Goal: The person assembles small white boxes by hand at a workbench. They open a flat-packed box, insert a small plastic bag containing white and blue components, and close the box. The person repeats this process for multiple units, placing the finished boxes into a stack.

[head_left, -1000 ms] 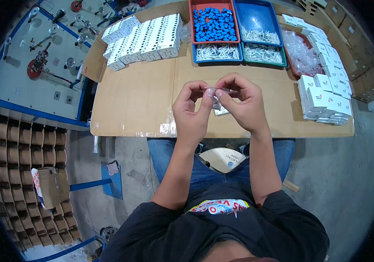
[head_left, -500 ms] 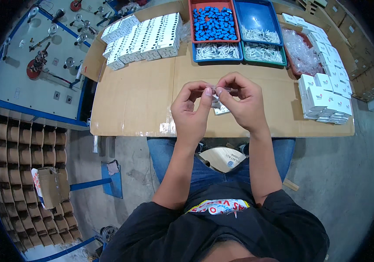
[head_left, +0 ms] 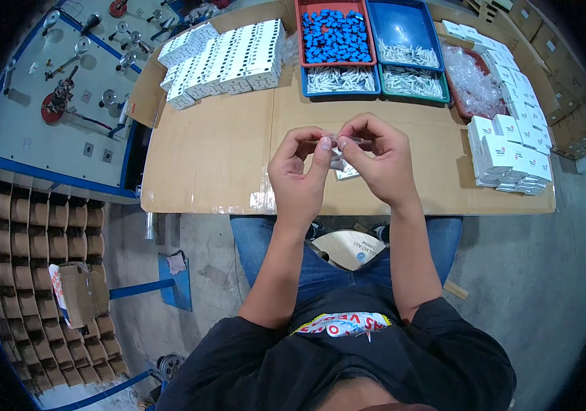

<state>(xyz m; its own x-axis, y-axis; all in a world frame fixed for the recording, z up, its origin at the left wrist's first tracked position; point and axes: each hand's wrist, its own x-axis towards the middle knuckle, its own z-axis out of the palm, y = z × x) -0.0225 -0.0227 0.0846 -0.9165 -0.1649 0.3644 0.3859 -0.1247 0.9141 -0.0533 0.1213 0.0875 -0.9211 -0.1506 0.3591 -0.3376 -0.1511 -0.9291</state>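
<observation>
Over the near middle of the table, my left hand (head_left: 300,172) and my right hand (head_left: 383,164) meet with thumbs and forefingers pinched. Between the fingertips is a small clear plastic bag (head_left: 335,142), mostly covered by the fingers; what is inside it cannot be made out. Just below and behind the fingers, a white piece (head_left: 348,173) lies on the cardboard, partly hidden by my right hand.
Cardboard (head_left: 204,164) covers the table. Rows of white boxes (head_left: 228,65) stand far left. Trays hold blue parts (head_left: 336,38) and white plugs (head_left: 341,81); a red tray holds clear bags (head_left: 471,82). White packets (head_left: 512,154) are stacked at right.
Both hands stay in the same place, still pinching the clear bag; only the fingertips and the plastic between them have shifted very slightly.
</observation>
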